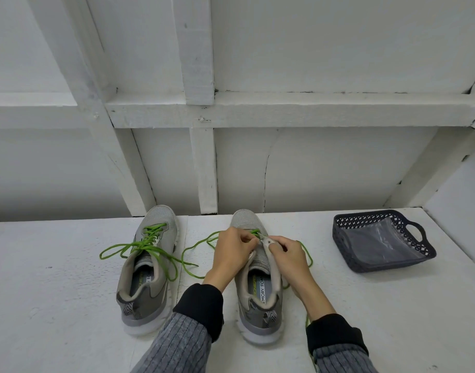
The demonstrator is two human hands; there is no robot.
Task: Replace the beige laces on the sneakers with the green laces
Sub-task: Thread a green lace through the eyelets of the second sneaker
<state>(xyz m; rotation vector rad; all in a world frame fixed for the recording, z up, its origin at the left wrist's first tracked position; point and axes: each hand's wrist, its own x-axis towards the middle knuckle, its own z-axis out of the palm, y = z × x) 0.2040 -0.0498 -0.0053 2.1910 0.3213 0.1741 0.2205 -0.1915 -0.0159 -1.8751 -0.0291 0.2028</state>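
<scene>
Two grey sneakers stand side by side on the white surface, toes pointing away. The left sneaker carries a green lace threaded through its eyelets, with long loose ends spread beside it. Over the right sneaker both hands work at the eyelets near the toe. My left hand pinches the green lace at the shoe's upper. My right hand grips the right eyelet flap, thumb on top. Loose green lace loops out on both sides of this shoe. No beige lace is in view.
A dark blue perforated basket with a handle sits at the right, holding a clear plastic bag. A white wall with wooden beams rises right behind the sneakers' toes. A seam in the surface runs between the shoes.
</scene>
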